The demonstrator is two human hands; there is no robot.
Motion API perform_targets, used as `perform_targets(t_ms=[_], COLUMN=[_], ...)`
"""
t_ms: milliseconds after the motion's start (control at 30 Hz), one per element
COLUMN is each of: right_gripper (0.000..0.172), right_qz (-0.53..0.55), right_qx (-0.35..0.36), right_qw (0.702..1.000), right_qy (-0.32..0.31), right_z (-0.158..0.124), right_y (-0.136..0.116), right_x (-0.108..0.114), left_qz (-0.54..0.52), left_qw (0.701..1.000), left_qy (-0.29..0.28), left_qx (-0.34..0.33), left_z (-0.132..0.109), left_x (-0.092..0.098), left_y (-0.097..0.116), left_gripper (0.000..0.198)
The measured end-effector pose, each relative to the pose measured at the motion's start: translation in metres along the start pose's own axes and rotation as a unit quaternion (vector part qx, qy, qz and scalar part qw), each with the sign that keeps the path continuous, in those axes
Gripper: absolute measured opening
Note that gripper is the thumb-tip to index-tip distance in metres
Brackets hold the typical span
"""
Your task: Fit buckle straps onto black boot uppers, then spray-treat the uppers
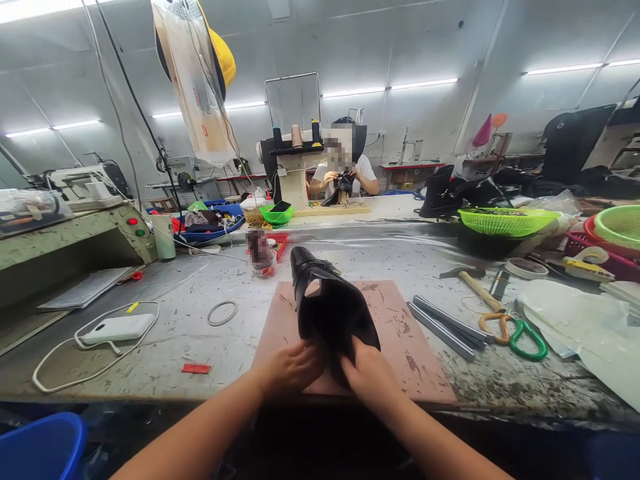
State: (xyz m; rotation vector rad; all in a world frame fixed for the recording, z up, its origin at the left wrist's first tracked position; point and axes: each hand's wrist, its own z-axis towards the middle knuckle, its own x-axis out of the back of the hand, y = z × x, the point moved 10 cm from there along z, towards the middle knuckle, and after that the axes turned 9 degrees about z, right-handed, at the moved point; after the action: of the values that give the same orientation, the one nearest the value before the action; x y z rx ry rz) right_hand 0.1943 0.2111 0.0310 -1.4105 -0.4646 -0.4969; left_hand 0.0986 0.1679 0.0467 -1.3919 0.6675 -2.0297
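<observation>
A black leather boot upper (pixel 313 293) lies on the pinkish-brown work board (pixel 405 347), its wide opening facing me and a buckled strap near its far end. My left hand (pixel 295 365) grips the near left edge of the opening, with its fingertips partly hidden against the dark leather. On the near right edge, my right hand (pixel 373 373) is closed with the thumb along the leather and the other fingers out of sight.
Right of the board lie grey strips (pixel 447 327), a hammer (pixel 475 288), and scissors (pixel 527 340) with green and orange handles. A white power bank (pixel 120 328) with a cable lies left, near a red piece (pixel 196 368). Across the table, a person (pixel 369 175) works at a sewing machine (pixel 293 177).
</observation>
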Motion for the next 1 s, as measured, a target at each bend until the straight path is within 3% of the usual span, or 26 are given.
perform_targets(t_ms=[167, 267, 367, 467, 567, 633, 733, 800, 867, 933, 1000], right_gripper=[0.029, 0.027, 0.029, 0.026, 0.021, 0.026, 0.027, 0.025, 0.025, 0.026, 0.025], right_qz=[0.030, 0.101, 0.188, 0.064, -0.112, -0.146, -0.156, -0.161, -0.157, -0.145, -0.125], right_qx=[0.003, 0.010, 0.037, 0.037, 0.008, 0.001, 0.018, 0.020, 0.012, 0.007, 0.003], right_qw=[0.999, 0.993, 0.974, 0.995, 0.993, 0.987, 0.985, 0.984, 0.984, 0.986, 0.988], right_qy=[0.027, 0.062, 0.124, 0.067, -0.044, -0.073, -0.072, -0.074, -0.078, -0.082, -0.087], right_z=[0.005, 0.013, 0.015, 0.009, -0.005, -0.013, -0.018, -0.017, -0.015, -0.011, -0.006], right_y=[-0.005, -0.017, -0.028, -0.026, -0.002, 0.011, 0.014, 0.013, 0.014, 0.015, 0.019], right_x=[0.010, 0.029, 0.052, 0.038, 0.004, -0.010, -0.017, -0.019, -0.020, -0.018, -0.015], left_qz=[0.039, -0.020, -0.090, -0.161, -0.211, -0.268, -0.392, -0.400, -0.327, -0.271, -0.324], left_qw=[0.996, 0.994, 0.987, 0.966, 0.924, 0.876, 0.777, 0.718, 0.709, 0.719, 0.684], left_qy=[-0.079, -0.079, -0.099, -0.169, -0.261, -0.301, -0.257, -0.207, -0.208, -0.230, -0.227], left_qx=[0.032, 0.067, 0.086, 0.106, 0.182, 0.263, 0.420, 0.531, 0.589, 0.597, 0.613], left_z=[0.018, 0.029, 0.024, 0.006, -0.014, -0.024, -0.026, -0.030, -0.032, -0.030, -0.033], left_x=[-0.026, -0.025, -0.028, -0.036, -0.041, -0.043, -0.041, -0.040, -0.036, -0.035, -0.044], left_y=[-0.011, -0.011, -0.004, -0.003, -0.014, -0.019, -0.024, -0.030, -0.034, -0.032, -0.025], left_gripper=[0.026, 0.024, 0.025, 0.018, 0.016, 0.023, 0.030, 0.035, 0.031, 0.023, 0.020])
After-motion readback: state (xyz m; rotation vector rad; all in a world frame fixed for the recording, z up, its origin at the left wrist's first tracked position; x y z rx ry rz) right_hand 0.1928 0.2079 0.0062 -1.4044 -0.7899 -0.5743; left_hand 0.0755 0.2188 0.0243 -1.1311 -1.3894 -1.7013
